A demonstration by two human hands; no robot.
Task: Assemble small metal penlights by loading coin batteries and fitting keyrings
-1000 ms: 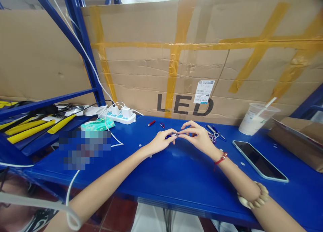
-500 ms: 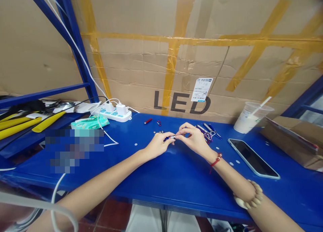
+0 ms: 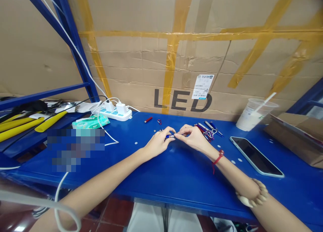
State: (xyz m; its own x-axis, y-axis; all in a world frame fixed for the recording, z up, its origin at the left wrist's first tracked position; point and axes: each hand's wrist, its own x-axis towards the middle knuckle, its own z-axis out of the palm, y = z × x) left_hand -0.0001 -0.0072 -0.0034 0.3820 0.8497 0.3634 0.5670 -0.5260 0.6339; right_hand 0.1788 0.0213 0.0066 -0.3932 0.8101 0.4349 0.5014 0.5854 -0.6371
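Note:
Near the middle of the blue tabletop, my left hand (image 3: 159, 141) is closed around a small blue tube (image 3: 170, 136), which looks like a keychain flashlight. A pale, printed-looking patch shows on its side. My right hand (image 3: 193, 137) has thumb and fingers pinched at the tube's right end; the fingertips hide that end. Just beyond my left hand lie small round metal pieces (image 3: 154, 130), partly covered by the fingers. A red tube (image 3: 148, 120) and a red carabiner clip (image 3: 159, 122) rest farther back. Behind my right hand is a pile of coloured tubes with clips (image 3: 209, 129).
At right are a phone (image 3: 256, 156), a plastic cup with a straw (image 3: 249, 117) and a cardboard box (image 3: 297, 134). A power strip (image 3: 118, 114), a tissue pack (image 3: 88, 122) and white cables occupy the left. Several small white discs (image 3: 233, 161) dot the table.
My right fingers have drawn in closer around the tube's right end. Both hands stay in nearly the same place, and the view has shifted slightly.

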